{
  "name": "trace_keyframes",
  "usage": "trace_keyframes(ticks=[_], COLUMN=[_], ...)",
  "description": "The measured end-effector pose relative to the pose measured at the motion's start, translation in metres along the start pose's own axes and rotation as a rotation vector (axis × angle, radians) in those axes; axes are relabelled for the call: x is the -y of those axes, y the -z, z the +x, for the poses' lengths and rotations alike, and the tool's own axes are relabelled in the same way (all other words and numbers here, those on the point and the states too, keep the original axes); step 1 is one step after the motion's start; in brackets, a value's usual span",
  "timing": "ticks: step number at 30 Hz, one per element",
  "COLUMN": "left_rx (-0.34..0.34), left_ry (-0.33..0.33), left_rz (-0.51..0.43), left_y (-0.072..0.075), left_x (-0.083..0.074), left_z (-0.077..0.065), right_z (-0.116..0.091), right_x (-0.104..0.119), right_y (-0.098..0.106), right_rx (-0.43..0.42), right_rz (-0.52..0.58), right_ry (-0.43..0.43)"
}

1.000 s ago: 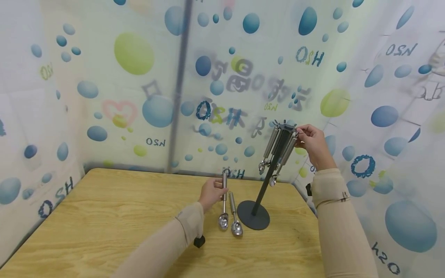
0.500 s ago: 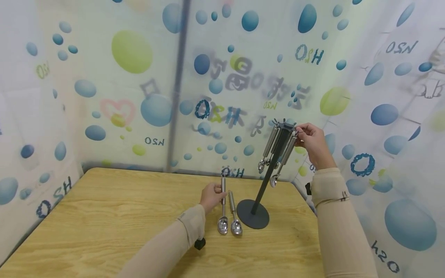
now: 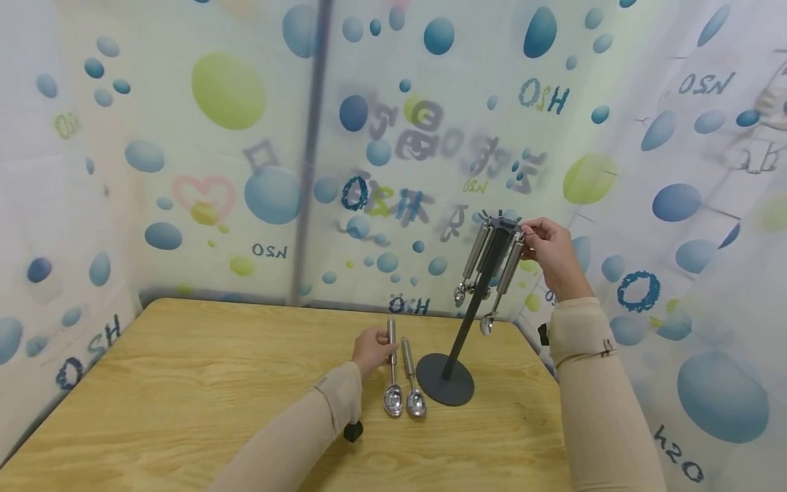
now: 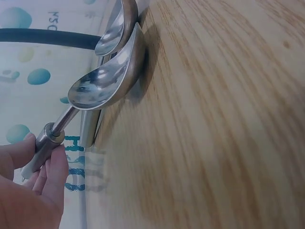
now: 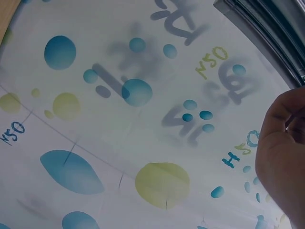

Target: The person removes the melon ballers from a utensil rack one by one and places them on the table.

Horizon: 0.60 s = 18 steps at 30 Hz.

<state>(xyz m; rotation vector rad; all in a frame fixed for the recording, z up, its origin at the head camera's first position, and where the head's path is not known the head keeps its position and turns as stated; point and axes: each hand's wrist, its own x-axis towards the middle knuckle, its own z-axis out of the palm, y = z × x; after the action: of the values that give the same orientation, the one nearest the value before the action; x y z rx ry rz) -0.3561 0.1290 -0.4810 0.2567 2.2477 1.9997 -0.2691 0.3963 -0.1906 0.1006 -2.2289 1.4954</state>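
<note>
My left hand (image 3: 372, 352) holds a metal ice cream scoop (image 3: 393, 401) by its handle. In the left wrist view the thumb and fingers pinch that handle, and the scoop's bowl (image 4: 107, 83) is low by the tabletop. Just right of it lies a second ice cream scoop (image 3: 416, 404). On the right stands a dark utensil stand (image 3: 470, 321), with several metal utensils hanging from its top. My right hand (image 3: 553, 256) pinches the upper end of a hanging ice cream scoop (image 3: 505, 273) there; its fingertips are partly hidden in the right wrist view.
The stand's round base (image 3: 445, 380) rests on the wooden table (image 3: 215, 389), right of the two scoops. Patterned curtains (image 3: 227, 150) hang behind the table and along both sides.
My left hand has moved slightly down and toward me, lowering its scoop next to the other one. The scoop at my right hand has swung slightly outward, away from the stand's pole.
</note>
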Motion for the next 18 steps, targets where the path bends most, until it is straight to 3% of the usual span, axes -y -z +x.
trace_keyframes(ticks=[12,18], left_rx=[0.034,0.046], left_ry=[0.028,0.034], left_rz=[-0.026,0.010], left_y=[0.0003,0.0003], left_x=[0.0067,0.0041], left_z=[0.0025,-0.0012], right_z=[0.0013,0.0008], right_x=[-0.0003,-0.0006], right_y=[0.0003,-0.0011], right_rx=[-0.006,-0.013], right_rz=[-0.024,-0.025], right_ry=[0.000,-0.002])
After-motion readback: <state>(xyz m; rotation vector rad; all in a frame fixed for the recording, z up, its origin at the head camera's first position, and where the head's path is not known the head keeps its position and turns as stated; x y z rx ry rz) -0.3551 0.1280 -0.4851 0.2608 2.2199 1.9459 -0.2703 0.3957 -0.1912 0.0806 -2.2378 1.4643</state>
